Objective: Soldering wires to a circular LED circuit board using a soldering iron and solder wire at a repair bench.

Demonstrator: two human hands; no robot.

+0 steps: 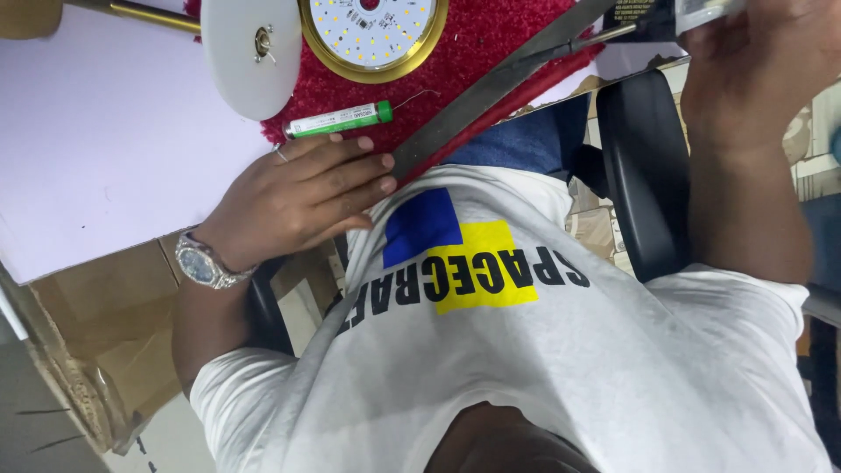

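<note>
The picture is upside down, looking at the person's own chest. The left hand [293, 197] lies flat and loose on the red mat [491, 39] at the bench [96, 140] edge, fingertips beside the green-and-white tube [340, 120], holding nothing. The right hand [758, 66] at upper right has its grip closed on a thin tool [604, 35]; just beyond the tube lies a round gold-rimmed LED board [374, 31].

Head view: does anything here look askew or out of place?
Yes. The grey metal strip lies slanted across the red mat, its lower end past the mat's edge, by the left hand.
</note>
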